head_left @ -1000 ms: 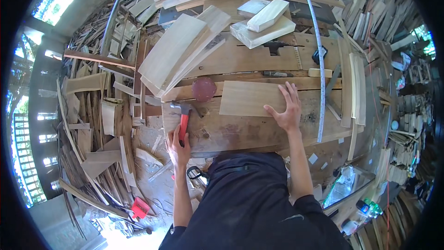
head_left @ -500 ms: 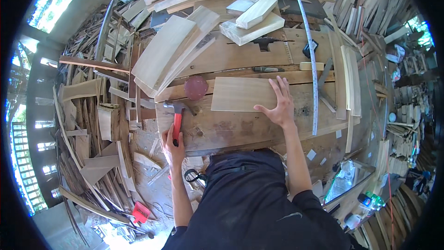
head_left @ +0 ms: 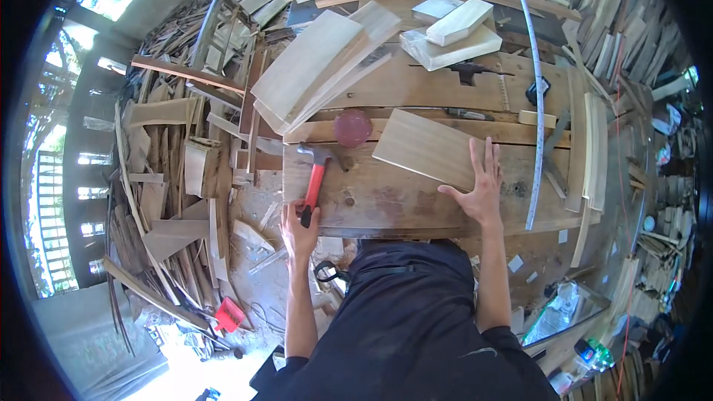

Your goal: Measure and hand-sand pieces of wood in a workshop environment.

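A claw hammer with a red handle lies on the wooden workbench, its metal head pointing away from me. My left hand is at the near edge, thumb and fingers closed about the black end of the handle. To the right, a thin rectangular wooden board rests at a slant on the bench. My right hand lies with fingers spread over the board's right end, covering that corner. A round reddish disc sits between the hammer and the stacked boards.
Long pale boards are fanned out at the back left. Wrapped wooden blocks stand at the back. A long ruler strip, a black tape measure and a small wood block lie to the right. Scrap wood crowds the left floor.
The board has turned clockwise, its right end swinging toward me under my right hand. The hammer slants a little more to the right. The whole view has shifted slightly.
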A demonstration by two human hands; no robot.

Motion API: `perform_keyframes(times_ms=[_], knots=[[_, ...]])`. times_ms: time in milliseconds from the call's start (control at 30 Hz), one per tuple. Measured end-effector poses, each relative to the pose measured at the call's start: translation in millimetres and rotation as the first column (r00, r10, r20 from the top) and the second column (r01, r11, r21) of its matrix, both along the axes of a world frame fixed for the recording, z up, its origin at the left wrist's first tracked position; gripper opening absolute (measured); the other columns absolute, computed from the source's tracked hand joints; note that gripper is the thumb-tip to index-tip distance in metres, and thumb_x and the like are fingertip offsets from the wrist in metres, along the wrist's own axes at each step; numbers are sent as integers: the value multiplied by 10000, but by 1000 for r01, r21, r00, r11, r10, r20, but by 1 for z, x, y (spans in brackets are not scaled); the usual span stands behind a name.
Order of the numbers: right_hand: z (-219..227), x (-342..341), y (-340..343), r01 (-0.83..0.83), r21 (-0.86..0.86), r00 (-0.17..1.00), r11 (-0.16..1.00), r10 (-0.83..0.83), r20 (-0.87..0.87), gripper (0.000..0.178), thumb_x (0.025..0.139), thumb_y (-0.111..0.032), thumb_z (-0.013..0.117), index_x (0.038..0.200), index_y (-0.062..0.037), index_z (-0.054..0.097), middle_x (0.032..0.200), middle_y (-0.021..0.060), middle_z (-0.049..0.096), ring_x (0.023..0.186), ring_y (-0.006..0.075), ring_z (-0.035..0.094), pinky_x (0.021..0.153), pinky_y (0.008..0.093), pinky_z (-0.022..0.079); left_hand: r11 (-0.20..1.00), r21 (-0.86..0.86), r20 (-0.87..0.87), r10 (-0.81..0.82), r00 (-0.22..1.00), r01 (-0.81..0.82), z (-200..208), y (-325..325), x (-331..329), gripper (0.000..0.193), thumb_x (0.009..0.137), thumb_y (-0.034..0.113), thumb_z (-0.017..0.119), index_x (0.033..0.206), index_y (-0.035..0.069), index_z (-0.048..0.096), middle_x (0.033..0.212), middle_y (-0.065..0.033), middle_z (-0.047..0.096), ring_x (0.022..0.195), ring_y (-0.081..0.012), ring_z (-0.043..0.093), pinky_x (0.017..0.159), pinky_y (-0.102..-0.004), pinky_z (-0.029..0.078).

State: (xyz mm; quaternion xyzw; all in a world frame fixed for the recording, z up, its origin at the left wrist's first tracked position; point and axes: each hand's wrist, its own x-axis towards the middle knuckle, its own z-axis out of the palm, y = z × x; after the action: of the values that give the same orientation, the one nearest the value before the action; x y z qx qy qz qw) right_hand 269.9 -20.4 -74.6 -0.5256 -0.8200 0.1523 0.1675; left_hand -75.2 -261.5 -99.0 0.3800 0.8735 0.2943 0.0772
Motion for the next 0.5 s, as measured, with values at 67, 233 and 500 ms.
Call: perform_keyframes(times_ms=[67,233,500], knots=[[1,7,-1,11,9,999,1000,-11,-38,1240,687,-777,809,1685,-236,312,1749,194,212,1621,404,175,1245,624,227,1000,20,114,22,993,-24,-2,-3,1,381,877,221,816,1180,56,655,1064,-141,662,1031,-341,665,943,-477,496],[-6,38,11,171,107,940,979,-130,-315,807,909,-552,778,1542,-113,537,1676,212,368,1537,400,366,1237,546,287,999,33,-9,-8,1000,8,16,4,10,482,876,223,826,1305,98,645,1200,-157,611,1151,-362,599,1009,-500,470],[-29,109,62,556,255,830,791,-542,-130,555,960,-290,752,1476,-171,584,1458,145,525,1340,390,500,1157,515,391,841,19,-107,-536,837,541,39,99,53,607,872,275,822,1431,182,608,1488,-137,526,1389,-384,475,1167,-539,353]])
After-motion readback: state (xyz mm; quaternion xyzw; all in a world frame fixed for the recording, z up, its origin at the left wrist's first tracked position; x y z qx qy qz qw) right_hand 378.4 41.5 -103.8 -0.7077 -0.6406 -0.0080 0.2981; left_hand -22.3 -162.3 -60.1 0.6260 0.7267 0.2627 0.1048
